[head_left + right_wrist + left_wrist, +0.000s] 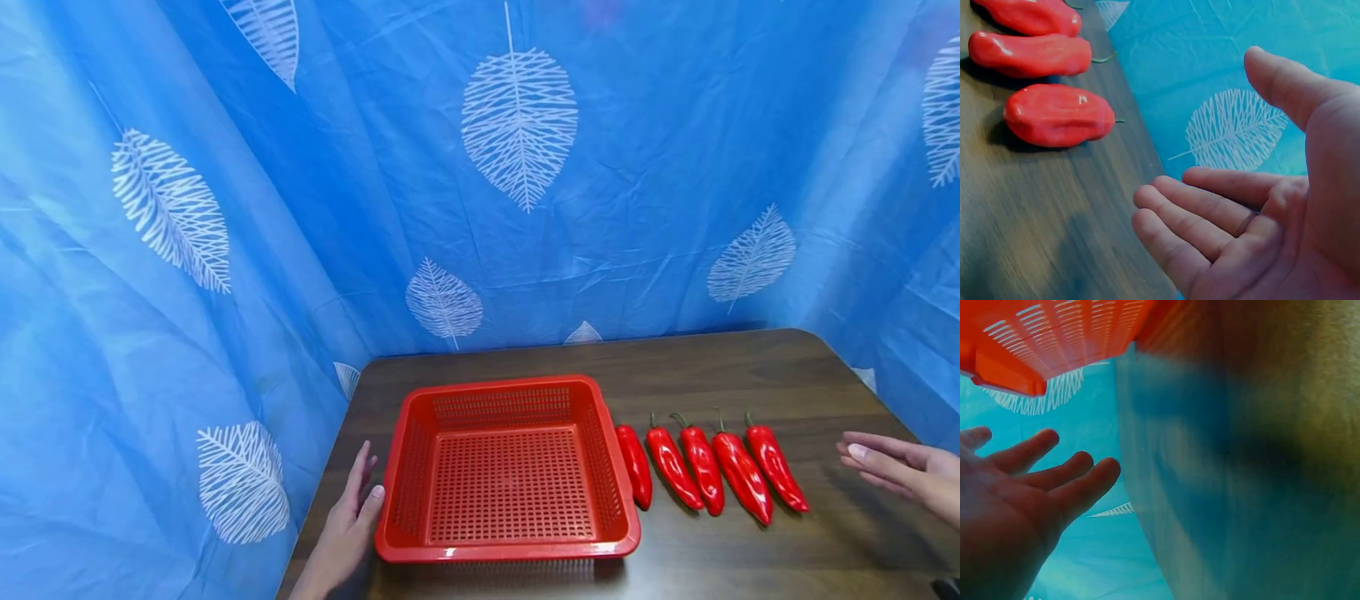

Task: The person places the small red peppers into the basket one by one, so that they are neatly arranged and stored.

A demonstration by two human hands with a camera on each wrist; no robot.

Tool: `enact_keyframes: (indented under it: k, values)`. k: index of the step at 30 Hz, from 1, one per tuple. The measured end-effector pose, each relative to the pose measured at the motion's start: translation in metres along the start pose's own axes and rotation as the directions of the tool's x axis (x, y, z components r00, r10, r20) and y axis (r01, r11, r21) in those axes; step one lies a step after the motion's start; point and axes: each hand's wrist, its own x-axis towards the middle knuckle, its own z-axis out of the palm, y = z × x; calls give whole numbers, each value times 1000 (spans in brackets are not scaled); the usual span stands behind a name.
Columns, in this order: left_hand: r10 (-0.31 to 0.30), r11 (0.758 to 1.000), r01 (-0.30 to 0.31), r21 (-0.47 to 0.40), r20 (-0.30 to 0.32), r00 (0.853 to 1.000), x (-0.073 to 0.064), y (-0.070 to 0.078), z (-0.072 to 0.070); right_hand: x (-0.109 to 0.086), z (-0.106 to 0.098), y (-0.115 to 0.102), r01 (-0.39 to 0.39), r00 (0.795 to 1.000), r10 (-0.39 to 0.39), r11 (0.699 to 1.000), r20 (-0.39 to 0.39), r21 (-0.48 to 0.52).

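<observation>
Lying left of the right hand (903,472) in the head view, across a strip of table (750,358), the nearest red pepper (777,468) ends a row of five peppers (702,471); we judge this hand the nearer to it. Its long axis runs crosswise to the fingers, stem away from the person, tip nearer and slanting toward the hand. The left hand (345,521) is just beside the red basket (510,552), which sits between it and the row. In the left wrist view, we see that hand's fingers spread, holding nothing, apart from the basket. In the right wrist view, we find extended fingers, nothing grasped, the pepper beyond the fingertips, its stem pointing toward the curtain (1210,56).
</observation>
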Motion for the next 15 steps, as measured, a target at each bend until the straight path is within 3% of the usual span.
enact_keyframes:
  k: [6, 12, 15]
  values:
    - [-11, 999, 14, -48, 81, 997, 2, -7, 10, 6, 0, -1, -107, 991, 92, 980, 92, 169]
    - [-32, 997, 38, -62, 98, 995, 3, -9, 18, 13, 4, -1, -210, 971, 186, 964, 152, 166]
    - [-23, 996, 30, -79, 92, 996, 3, -9, 20, 17, 5, -2, -214, 968, 183, 959, 174, 185]
